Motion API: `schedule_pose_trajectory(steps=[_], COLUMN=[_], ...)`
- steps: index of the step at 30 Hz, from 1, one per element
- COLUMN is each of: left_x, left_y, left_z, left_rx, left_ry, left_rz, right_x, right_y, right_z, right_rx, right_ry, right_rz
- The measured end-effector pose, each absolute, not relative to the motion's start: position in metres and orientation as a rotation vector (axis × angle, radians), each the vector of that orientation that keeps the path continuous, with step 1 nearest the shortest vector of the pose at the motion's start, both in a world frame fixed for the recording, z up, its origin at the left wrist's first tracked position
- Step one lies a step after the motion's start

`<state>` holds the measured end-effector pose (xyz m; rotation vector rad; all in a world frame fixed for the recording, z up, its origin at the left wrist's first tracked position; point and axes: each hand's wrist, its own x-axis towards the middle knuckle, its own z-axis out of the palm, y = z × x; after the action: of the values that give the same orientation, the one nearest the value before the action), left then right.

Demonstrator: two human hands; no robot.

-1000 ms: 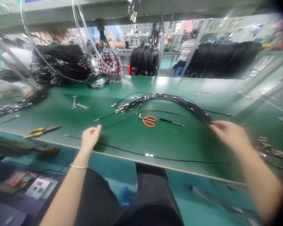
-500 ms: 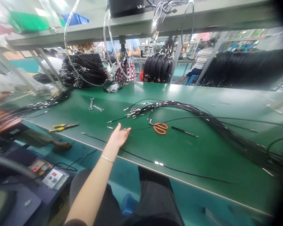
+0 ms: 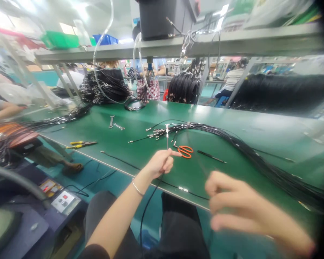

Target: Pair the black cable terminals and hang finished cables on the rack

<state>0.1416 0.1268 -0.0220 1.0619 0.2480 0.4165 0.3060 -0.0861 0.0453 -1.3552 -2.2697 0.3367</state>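
Left hand, grip narrow on black cable, cable upright, metal end up, above worktop front edge, just beside orange scissors, right hand blurred, grip uncertain, near cable bundle

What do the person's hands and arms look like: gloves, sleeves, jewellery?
The left hand and right hand are bare, with no gloves. The left hand wears a thin silver bangle at the wrist, and a dark short sleeve shows at the top of that arm.
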Motion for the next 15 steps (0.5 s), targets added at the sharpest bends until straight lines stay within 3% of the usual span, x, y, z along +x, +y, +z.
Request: schedule_pose_trajectory(steps=[4,9,15], left_x=[0.124,0.080,0.041], left_y=[0.131,0.126,0.124], left_z=[-0.021,-0.014,-0.014], left_rx=[1.130,1.117,1.198], left_ry=[0.279,0.265,0.321], left_rz=[0.483,0.599,0.877], right_x=[0.248,0.218,0.202], right_y=[-0.042,-0.017,0.002], right_z=[0.016,-0.019,-0.017], right_rx=[-1.036,-1.000,-1.031], right_ry=[-2.432,-2.603,-2.728], right_rz=[0.317,0.238,0.387])
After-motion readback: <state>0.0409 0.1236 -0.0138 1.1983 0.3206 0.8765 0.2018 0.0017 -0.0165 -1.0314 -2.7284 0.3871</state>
